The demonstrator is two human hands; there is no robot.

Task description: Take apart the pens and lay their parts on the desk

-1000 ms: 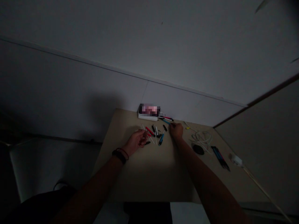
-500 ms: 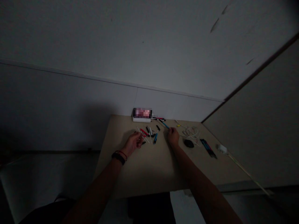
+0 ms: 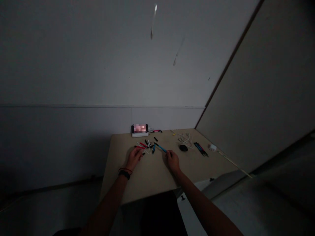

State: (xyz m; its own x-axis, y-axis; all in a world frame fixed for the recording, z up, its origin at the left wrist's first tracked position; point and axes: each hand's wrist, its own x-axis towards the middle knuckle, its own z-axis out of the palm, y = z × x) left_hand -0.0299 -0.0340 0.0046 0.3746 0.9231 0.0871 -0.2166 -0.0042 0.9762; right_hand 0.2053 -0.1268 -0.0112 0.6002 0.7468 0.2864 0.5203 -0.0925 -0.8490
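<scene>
A: What does the right hand (image 3: 172,160) hold?

B: A blue pen (image 3: 161,148). The fingers are closed on its near end, and the pen slants up and to the left from the hand, its far tip close to the pile of pens (image 3: 147,145). The hand sits low over the bench (image 3: 152,173), near the middle.

A: And the left hand (image 3: 134,156)?

B: It lies on the bench to the left, fingers curled at the near edge of the pile. A red pen (image 3: 139,147) lies right at its fingertips. The picture is too dark and small to tell whether the hand grips it or only touches it. A dark band (image 3: 124,173) goes round that wrist.

A: What is in the pile?

B: Short pens and caps, red, black, white and blue, scattered loosely and crossing one another, between the two hands and the far edge of the bench.

A: Anything else on the bench?

B: A phone (image 3: 140,128) stands at the far edge against the wall, on a white block, with a red and black pen just to its right. Further right lie a coil of white cable (image 3: 185,137), a dark round thing (image 3: 183,148), a few dark pens (image 3: 200,148) side by side, and a white plug (image 3: 213,147) with a cord running off the right edge. All of these are well apart from both hands.
</scene>
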